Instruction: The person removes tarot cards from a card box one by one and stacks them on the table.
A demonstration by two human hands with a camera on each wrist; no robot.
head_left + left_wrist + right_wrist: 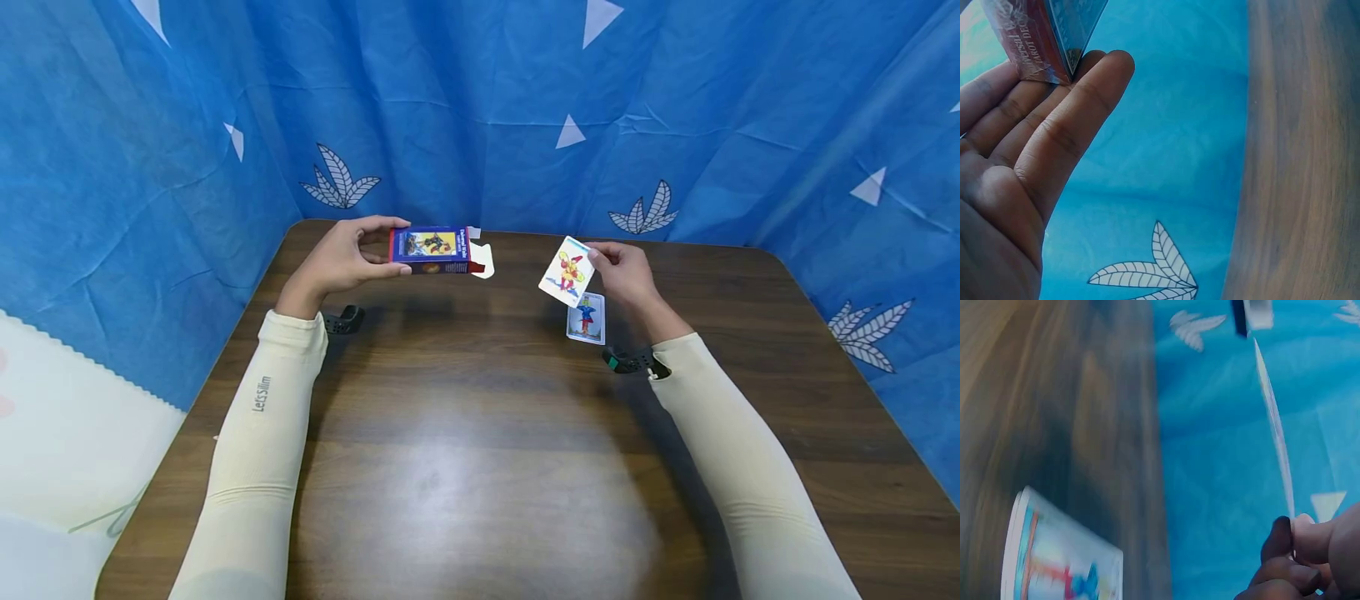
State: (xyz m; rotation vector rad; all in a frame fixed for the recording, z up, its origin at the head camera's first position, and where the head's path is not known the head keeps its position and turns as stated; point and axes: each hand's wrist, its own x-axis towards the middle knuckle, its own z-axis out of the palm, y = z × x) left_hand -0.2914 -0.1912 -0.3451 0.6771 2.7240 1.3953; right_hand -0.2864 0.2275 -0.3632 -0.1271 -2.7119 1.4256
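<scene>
Blue card box, gripped in your left hand, open flap facing right. To the box's right: one card, pinched in your right hand; below it, a card stack. Pinch lightly, avoiding bends; support the box without crushing its sides.

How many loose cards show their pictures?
2: one card pinched by the right hand, another card lying on the table. More may be hidden under it or in the box.
</scene>
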